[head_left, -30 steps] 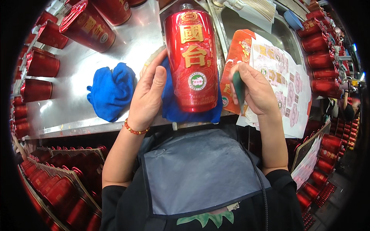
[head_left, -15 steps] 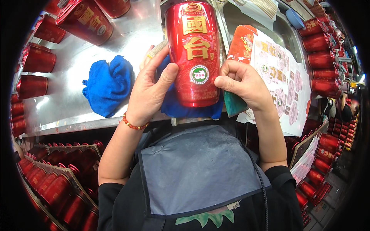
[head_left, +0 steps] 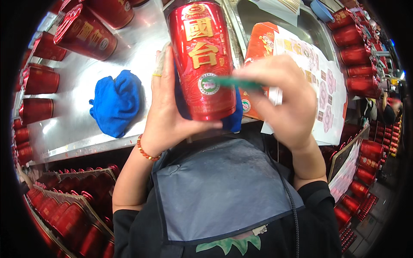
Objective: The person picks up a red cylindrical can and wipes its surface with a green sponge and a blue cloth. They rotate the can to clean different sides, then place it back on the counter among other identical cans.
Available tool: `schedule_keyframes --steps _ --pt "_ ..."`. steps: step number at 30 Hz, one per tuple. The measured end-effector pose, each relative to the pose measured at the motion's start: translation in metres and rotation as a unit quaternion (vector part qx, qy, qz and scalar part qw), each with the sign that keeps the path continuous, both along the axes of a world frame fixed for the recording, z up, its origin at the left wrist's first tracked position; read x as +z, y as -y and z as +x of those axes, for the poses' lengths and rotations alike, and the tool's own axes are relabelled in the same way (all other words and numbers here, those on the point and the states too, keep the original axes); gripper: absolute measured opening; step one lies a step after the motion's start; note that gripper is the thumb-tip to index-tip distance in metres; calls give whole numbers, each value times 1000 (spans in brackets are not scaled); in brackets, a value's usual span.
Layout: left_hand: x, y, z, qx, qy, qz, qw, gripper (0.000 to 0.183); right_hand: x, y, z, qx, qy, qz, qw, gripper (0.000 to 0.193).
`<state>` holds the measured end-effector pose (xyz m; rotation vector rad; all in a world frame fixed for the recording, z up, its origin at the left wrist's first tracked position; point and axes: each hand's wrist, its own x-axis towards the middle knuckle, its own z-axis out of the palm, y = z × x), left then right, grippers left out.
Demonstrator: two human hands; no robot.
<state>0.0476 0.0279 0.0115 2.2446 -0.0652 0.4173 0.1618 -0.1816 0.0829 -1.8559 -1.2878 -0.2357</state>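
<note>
A glossy red bottle [head_left: 200,101] with raised gold characters and a round green-and-white emblem leans over the bench edge. My left hand [head_left: 162,103] is closed around it, fingers along its left side and thumb under its lower end; a pale wrap with a yellow band covers a finger. In my right hand [head_left: 288,92], blurred by motion, is a green flat scraper [head_left: 241,83], its tip at the emblem. Part of a blue cloth [head_left: 234,118] shows beneath the bottle. Another crumpled blue cloth [head_left: 116,103] lies to the left of my left hand.
Printed sheets [head_left: 331,124] and a red-orange printed piece [head_left: 260,41] lie right, partly over a metal sink [head_left: 312,26]. More red bottles [head_left: 88,34] stand on the metal bench [head_left: 75,109]. Racks of red bottles [head_left: 64,215] flank me below; a blue bowl [head_left: 322,10] sits far right.
My right hand has lifted the green scraper up and left across the emblem. The bottle has shifted left and tilted, and my left thumb has moved from its front to its lower end.
</note>
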Motion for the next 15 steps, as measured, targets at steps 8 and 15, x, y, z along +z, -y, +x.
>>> schedule_keyframes --steps 8,15 --pt "6 9 2 32 47 5 998 129 16 10 -22 89 -52 -68 992 33" --pt "14 18 0 50 28 -61 997 123 13 12 -31 128 -65 -59 988 36"
